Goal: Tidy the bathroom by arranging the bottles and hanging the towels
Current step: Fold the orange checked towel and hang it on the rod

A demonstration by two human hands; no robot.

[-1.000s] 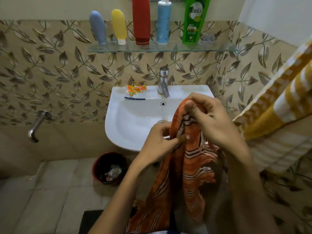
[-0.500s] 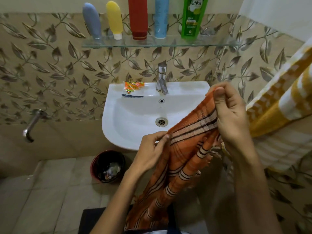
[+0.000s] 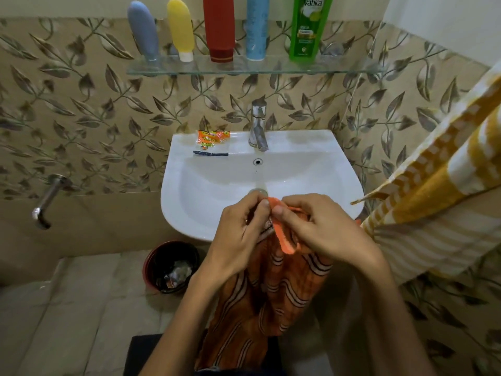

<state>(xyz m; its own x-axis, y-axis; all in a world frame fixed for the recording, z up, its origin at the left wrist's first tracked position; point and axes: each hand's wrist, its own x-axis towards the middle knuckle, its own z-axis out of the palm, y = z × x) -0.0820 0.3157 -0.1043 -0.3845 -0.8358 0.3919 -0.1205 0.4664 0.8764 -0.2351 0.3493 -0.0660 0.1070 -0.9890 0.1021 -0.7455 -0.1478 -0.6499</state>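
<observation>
An orange striped towel [image 3: 273, 299] hangs down in front of me, below the front rim of the white sink [image 3: 217, 229]. My left hand [image 3: 238, 234] and my right hand [image 3: 322, 229] meet over its top edge, both pinching the cloth close together. On the glass shelf [image 3: 339, 68] stand several bottles in a row: grey [image 3: 143, 31], yellow [image 3: 181, 31], red [image 3: 219, 28], blue [image 3: 257, 28] and green [image 3: 309, 28]. A yellow and white towel [image 3: 447, 169] hangs at the right.
On the sink's back ledge lie an orange packet [image 3: 212, 138] and a dark thin item [image 3: 210, 154], beside the chrome tap [image 3: 258, 126]. A dark red bin [image 3: 172, 267] with rubbish stands on the floor under the sink. A wall spout [image 3: 46, 202] juts out at the left.
My right hand came down and left from beside the yellow towel to meet my left hand. The orange towel's top edge, stretched between them before, is now bunched together.
</observation>
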